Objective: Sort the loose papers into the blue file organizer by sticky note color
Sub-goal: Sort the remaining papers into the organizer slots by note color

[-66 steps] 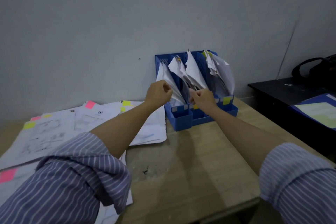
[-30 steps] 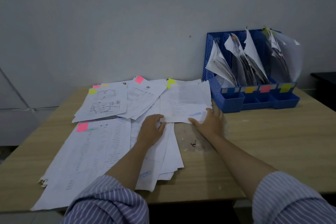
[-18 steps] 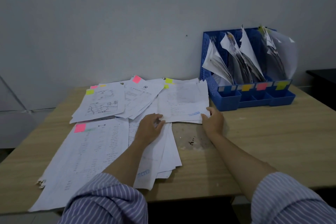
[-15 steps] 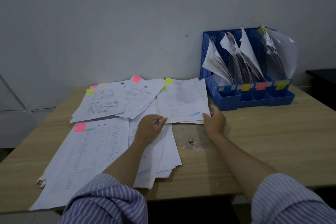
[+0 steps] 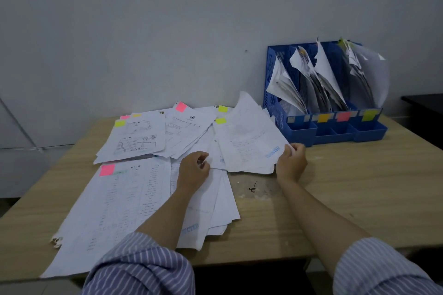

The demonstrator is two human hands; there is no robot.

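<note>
Right hand point(image 5: 291, 163): my fingers pinched the yellow-tagged sheet point(image 5: 249, 141) at its near corner.
Left hand point(image 5: 194, 170): curled, gripping its other edge.

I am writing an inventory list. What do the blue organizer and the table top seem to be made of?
Blue file organizer: likely moulded plastic, matte; its side wall is a perforated grid. Table: pale wood-grain surface, perhaps laminate rather than solid wood; the finish is worn and stained near the middle.

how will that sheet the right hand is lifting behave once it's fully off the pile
Probably floppy: the sheet already curls upward where the right hand pinches its corner. Likely light, yet easily creased or torn, since its edges look crumpled.
</note>
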